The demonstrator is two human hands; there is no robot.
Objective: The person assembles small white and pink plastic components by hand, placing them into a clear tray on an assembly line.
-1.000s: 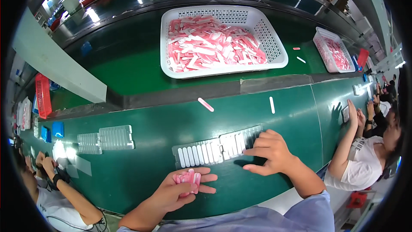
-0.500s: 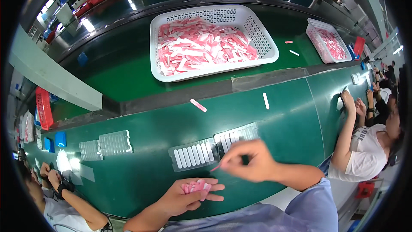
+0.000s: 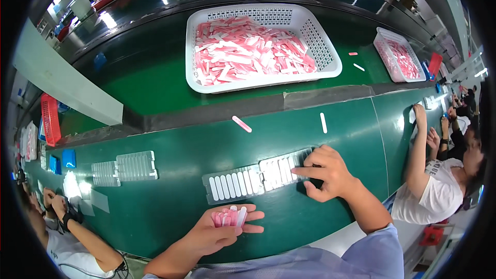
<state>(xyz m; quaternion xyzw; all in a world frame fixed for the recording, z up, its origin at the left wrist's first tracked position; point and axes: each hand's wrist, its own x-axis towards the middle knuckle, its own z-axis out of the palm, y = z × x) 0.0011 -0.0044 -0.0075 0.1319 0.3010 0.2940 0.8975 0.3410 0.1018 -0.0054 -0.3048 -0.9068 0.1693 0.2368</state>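
My left hand (image 3: 214, 232) is closed palm up around a bunch of small pink-and-white nail files (image 3: 227, 217), its fingertips reaching out past them. To its upper right lies a hinged clear plastic tray (image 3: 211, 180) with slots. White strips, which look like nail files turned white side up, lie side by side in its left half (image 3: 230, 186) and in part of its right half. Over the right half, my right hand (image 3: 328, 173) has its thumb and fingers apart. One outstretched fingertip touches the last strip (image 3: 293, 168) in the row; no file shows in its grip.
Beyond the bench ledge stands a white basket (image 3: 194, 80) heaped with nail files. A pink file (image 3: 242, 124) and a white file (image 3: 324, 123) lie loose on the green bench. Another clear tray (image 3: 137, 166) is at left. Co-workers sit at both sides; a pillar (image 3: 72, 80) rises at left.
My right hand has moved right and farther out, from above the middle of the tray to its right half. The pink file it pinched is no longer between its fingers. My left hand has shifted slightly left.
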